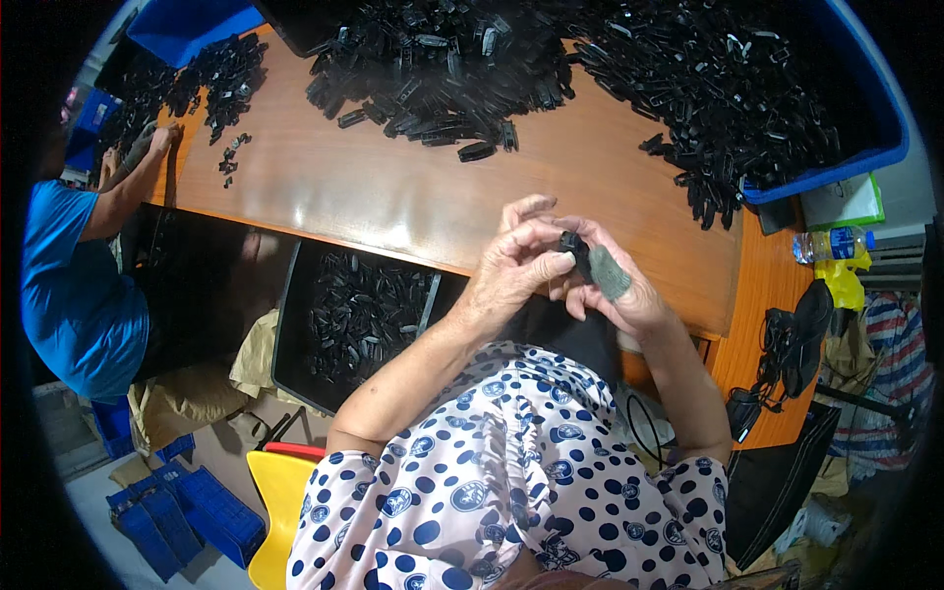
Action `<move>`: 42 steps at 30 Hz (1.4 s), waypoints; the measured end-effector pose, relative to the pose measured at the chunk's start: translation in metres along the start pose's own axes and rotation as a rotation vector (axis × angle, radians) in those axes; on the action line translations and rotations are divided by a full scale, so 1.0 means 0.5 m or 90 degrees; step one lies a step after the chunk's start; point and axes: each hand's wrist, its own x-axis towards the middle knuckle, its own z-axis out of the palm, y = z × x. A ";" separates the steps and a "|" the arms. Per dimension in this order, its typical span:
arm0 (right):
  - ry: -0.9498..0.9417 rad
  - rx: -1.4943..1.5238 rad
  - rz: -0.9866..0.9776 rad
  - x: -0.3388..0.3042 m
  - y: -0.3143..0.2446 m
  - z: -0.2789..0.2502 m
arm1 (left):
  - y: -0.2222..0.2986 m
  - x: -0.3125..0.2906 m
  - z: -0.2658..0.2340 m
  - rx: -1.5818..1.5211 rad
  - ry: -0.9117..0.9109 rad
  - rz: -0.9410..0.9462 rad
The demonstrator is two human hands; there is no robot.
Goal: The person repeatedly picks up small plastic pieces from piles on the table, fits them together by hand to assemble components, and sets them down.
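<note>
Just over the table's near edge, both my hands meet around a small black plastic part point(572, 244). My left hand point(526, 251) pinches it between thumb and fingers. On the other side my right hand point(615, 275) closes against the same part, with a grey-green cover on its thumb point(609, 273). Fingers hide much of the part, so its full shape cannot be made out. Beyond my hands, a large heap of similar black plastic parts point(433, 84) lies on the wooden table point(393, 182).
A blue bin point(890, 157) with more black parts stands at the far right. Left of my lap sits a black tray point(285, 334) of parts. A bottle point(834, 244) and cables point(782, 354) lie at right. A co-worker in a blue shirt point(74, 285) works at left, near a yellow chair point(270, 511).
</note>
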 end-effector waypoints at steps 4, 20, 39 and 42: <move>-0.042 0.053 -0.026 0.012 0.004 -0.001 | -0.023 0.010 0.001 -0.247 -0.018 -0.185; 0.243 -1.162 -0.216 0.138 -0.148 -0.274 | -0.012 0.172 -0.174 0.681 0.065 0.189; 0.194 -0.075 -0.113 0.178 -0.064 -0.232 | -0.009 0.172 -0.205 0.480 0.137 0.036; 0.100 0.078 -0.104 0.144 -0.012 -0.132 | -0.014 0.118 -0.159 0.419 0.116 0.078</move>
